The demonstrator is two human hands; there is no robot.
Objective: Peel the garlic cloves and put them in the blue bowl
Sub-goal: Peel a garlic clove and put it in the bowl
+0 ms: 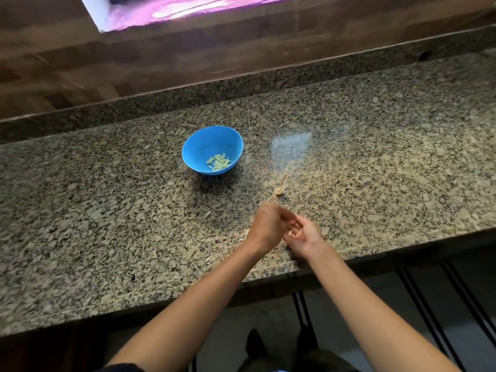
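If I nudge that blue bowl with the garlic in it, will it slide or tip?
Likely slides: the blue bowl looks like thin plastic holding only a few peeled cloves, so probably light, and the granite counter looks polished. Its rounded sides suggest a narrow base, so a rim push might rock it.

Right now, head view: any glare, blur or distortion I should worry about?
Head view: pale glare patch on the counter right of the blue bowl; window blown out pink; left hand and right hand motion-blurred, grip unreadable; wide-angle bows the counter edge.
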